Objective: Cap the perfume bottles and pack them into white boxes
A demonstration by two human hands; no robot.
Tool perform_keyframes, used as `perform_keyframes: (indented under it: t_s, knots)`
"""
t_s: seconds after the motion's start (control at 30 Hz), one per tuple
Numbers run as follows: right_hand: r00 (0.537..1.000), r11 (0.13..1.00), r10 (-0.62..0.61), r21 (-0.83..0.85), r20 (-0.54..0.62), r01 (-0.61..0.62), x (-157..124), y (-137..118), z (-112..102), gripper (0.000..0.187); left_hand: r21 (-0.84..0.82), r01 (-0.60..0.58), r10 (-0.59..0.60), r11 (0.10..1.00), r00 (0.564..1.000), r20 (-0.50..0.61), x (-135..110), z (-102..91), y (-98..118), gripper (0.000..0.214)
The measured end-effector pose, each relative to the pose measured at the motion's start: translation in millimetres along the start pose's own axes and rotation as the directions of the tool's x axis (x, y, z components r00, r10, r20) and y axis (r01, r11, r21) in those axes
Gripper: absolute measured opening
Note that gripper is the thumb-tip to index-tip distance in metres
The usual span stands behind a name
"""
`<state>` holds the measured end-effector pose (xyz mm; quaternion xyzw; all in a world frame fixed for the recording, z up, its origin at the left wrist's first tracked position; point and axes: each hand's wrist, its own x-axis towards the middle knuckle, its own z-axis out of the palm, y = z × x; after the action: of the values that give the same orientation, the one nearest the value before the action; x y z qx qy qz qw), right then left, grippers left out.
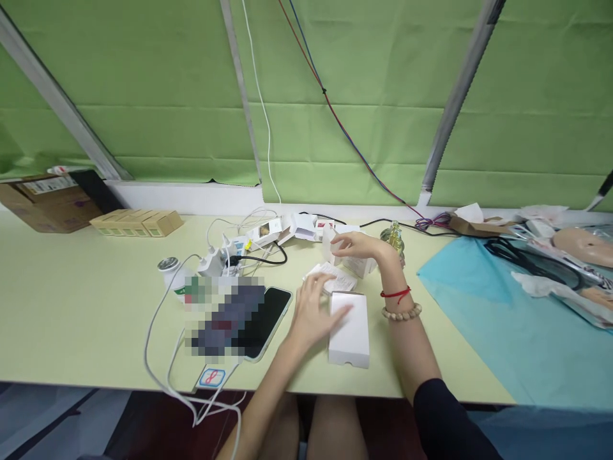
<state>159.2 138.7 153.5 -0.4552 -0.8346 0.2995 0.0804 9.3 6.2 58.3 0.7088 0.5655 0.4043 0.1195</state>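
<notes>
My left hand [313, 306] lies with fingers stretched out, its fingertips resting on the near end of a flat white box [349, 332] on the pale table. My right hand [357, 246], wearing a red string and a bead bracelet at the wrist, reaches further back and closes its fingers on a small white carton [330, 246]. A folded printed leaflet [335, 278] lies between the two hands. A small glass bottle [395, 237] stands just behind my right wrist.
A dark phone [263, 319] lies left of the box beside a blurred patch, with white cables [158, 332] and a charger [215, 259]. Cardboard boxes [136, 222] sit far left. A blue sheet [479, 300] with tools covers the right.
</notes>
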Motion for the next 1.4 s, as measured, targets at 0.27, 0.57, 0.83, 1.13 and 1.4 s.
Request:
perform_keyframes:
  t_s: [0.27, 0.57, 0.83, 1.13, 1.4]
  knots:
    - [0.999, 1.0, 0.007, 0.023, -0.054, -0.006, -12, -13, -3, 0.046, 0.222, 0.062, -0.101, 0.973, 0.98, 0.17, -75, 45.0, 27, 0.091]
    - [0.994, 0.995, -0.059, 0.075, -0.097, 0.066, -42, -21, -13, 0.052, 0.149, 0.083, -0.044, 0.985, 0.968, -0.248, -53, 43.2, 21, 0.052]
    - [0.892, 0.893, -0.45, 0.003, -0.024, 0.451, -63, -34, -12, 0.073, -0.567, -0.015, -0.331, 0.824, 0.799, -0.502, 31, -10.5, 34, 0.036]
    - [0.721, 0.856, -0.461, -0.044, -0.517, 0.515, -57, -36, -15, 0.036, -0.635, -0.237, -0.292, 0.735, 0.734, -0.613, 80, -26.4, 80, 0.093]
    - [0.735, 0.794, -0.553, 0.022, -0.392, 0.608, -63, -52, -6, 0.051, -0.825, -0.162, -0.206, 0.541, 0.926, -0.317, 91, -7.7, 66, 0.062]
